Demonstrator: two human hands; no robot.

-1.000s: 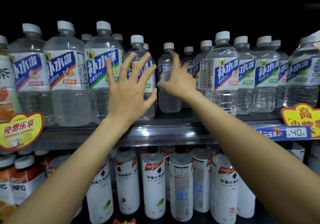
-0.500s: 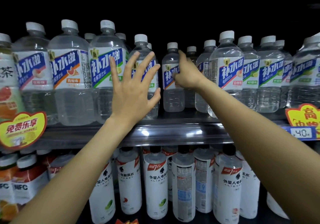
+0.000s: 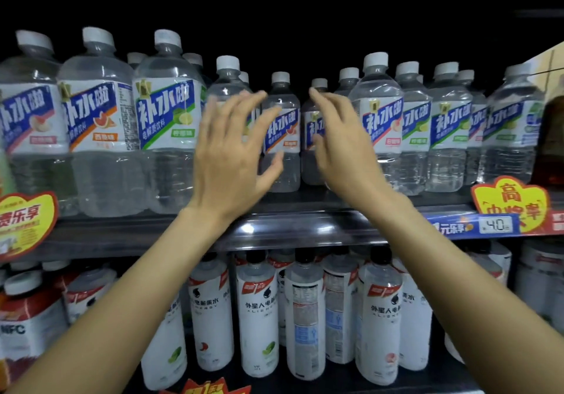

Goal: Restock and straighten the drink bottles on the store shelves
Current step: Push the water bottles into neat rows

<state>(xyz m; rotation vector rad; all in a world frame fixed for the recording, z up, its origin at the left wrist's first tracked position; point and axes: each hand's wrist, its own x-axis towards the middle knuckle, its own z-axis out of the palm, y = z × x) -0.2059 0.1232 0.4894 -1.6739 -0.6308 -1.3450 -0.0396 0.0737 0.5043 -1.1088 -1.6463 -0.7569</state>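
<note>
Clear water bottles with blue and white labels fill the upper shelf [image 3: 293,230]. Two small ones stand set back in the middle: one with an orange tag [image 3: 282,137] and one partly hidden [image 3: 308,149]. My left hand [image 3: 233,152] is raised in front of the left small bottle, fingers spread and relaxed, holding nothing. My right hand [image 3: 343,146] hovers in front of the right small bottle, fingers loosely bent, also holding nothing. Both hands are blurred. Whether the fingers touch the bottles I cannot tell.
Large bottles [image 3: 166,119] stand left of the gap and more [image 3: 378,119] to the right. White bottles [image 3: 259,317] line the lower shelf. Yellow promo tags [image 3: 26,222] [image 3: 509,201] and a price label [image 3: 497,225] hang on the shelf edge.
My right hand has drawn back out of the row towards me. My left hand shifted right and its fingers bent slightly. The camera has moved closer.
</note>
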